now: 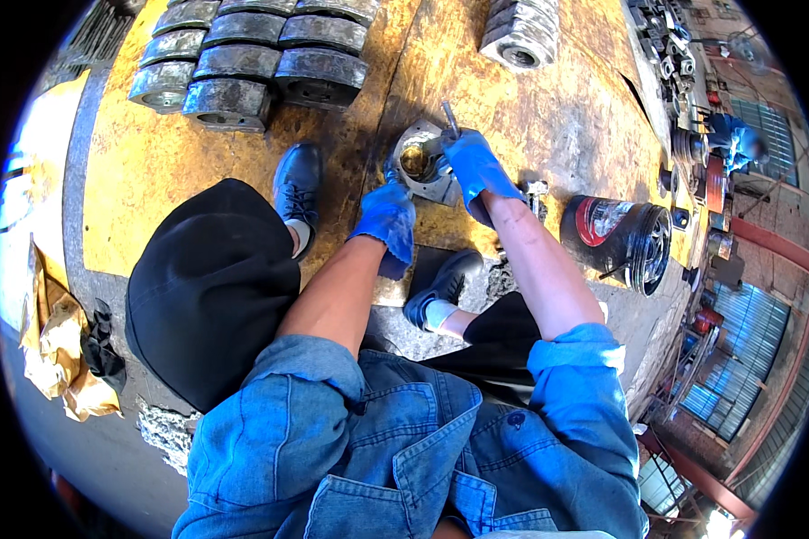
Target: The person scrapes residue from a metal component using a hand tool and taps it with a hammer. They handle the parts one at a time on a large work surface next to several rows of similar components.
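A grey metal housing with a round bore lies on the stained yellow board between my feet. My left hand, in a blue glove, is closed on its near left rim. Over the housing's right side, my blue-gloved right hand is wrapped round a thin metal rod. The rod's upper end sticks out above the fist. Its lower end is hidden by the hand and the housing, so I cannot make out what kind of tool it is.
Rows of curved dark metal blocks stand at the far left. A stack of ring-shaped parts sits at the far middle. Right of my right forearm a black bucket lies on its side. Crumpled brown paper is at the left.
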The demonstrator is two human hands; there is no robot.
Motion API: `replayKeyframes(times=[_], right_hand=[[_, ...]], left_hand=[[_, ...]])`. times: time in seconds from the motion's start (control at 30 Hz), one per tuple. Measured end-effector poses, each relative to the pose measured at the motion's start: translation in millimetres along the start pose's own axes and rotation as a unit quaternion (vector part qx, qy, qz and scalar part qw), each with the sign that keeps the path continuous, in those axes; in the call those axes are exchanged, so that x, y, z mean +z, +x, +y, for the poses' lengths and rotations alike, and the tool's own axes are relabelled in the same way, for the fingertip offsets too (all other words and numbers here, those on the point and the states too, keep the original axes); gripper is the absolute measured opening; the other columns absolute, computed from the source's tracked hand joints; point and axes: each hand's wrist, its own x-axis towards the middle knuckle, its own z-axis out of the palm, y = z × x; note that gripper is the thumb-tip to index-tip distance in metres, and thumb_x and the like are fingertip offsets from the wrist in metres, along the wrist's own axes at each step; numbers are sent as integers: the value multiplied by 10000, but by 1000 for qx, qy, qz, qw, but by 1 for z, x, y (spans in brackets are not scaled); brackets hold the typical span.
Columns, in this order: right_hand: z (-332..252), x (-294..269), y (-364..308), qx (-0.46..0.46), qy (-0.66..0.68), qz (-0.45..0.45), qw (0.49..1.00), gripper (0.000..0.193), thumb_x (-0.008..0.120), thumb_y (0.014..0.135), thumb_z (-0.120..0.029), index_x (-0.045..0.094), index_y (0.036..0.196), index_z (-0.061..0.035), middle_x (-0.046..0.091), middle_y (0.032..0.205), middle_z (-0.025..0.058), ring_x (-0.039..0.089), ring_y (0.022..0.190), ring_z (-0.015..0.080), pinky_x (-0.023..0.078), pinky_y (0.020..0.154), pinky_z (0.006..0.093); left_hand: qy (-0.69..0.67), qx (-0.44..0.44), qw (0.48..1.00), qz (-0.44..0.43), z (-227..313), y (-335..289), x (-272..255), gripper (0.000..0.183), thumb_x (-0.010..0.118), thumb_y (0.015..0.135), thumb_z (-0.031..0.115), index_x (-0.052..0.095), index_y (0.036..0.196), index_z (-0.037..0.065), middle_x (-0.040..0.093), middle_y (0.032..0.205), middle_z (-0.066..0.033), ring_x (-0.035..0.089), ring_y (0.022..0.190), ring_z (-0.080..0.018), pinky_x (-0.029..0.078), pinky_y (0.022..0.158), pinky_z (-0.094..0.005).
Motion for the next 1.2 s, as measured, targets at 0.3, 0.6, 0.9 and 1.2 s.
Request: replayKeyframes(times=[0.3, 0.6, 0.9, 1.2], right_hand=[[-36, 12, 14, -1, -410, -108, 906, 241, 654, 891, -213, 708, 1073, -66, 720, 886, 184, 695, 794, 289, 512, 718, 407], [-60, 18, 10, -60, -457, -218, 860, 206, 625, 856, -205, 709, 1029, -129, 687, 801, 156, 663, 707, 306, 501, 644, 420], [-69, 7, 4, -41, -487, -290, 823, 217, 617, 873, -202, 722, 1020, -83, 690, 782, 131, 614, 663, 239, 481, 631, 390], [-101, -27, -35, 93, -352, -135, 922, 345, 684, 877, -289, 709, 1074, -7, 729, 911, 164, 683, 823, 227, 514, 728, 384]], left_hand=[[35, 41, 998, -27, 1, -2, -7, 463, 451, 989, 227, 449, 1424, 70, 671, 1191, -212, 654, 1078, -399, 529, 889, -485], [2, 11, 1000, 2, -11, 5, 6, 301, 519, 998, 310, 647, 1199, 125, 683, 1176, -168, 638, 1088, -387, 514, 886, -466], [39, 80, 996, -4, -26, 9, 10, 341, 474, 1001, 271, 623, 1253, 95, 674, 1182, -202, 640, 1092, -404, 518, 910, -493], [79, 98, 992, -7, -21, 7, 4, 330, 497, 973, 214, 610, 1265, 109, 684, 1174, -177, 651, 1083, -380, 527, 900, -480]])
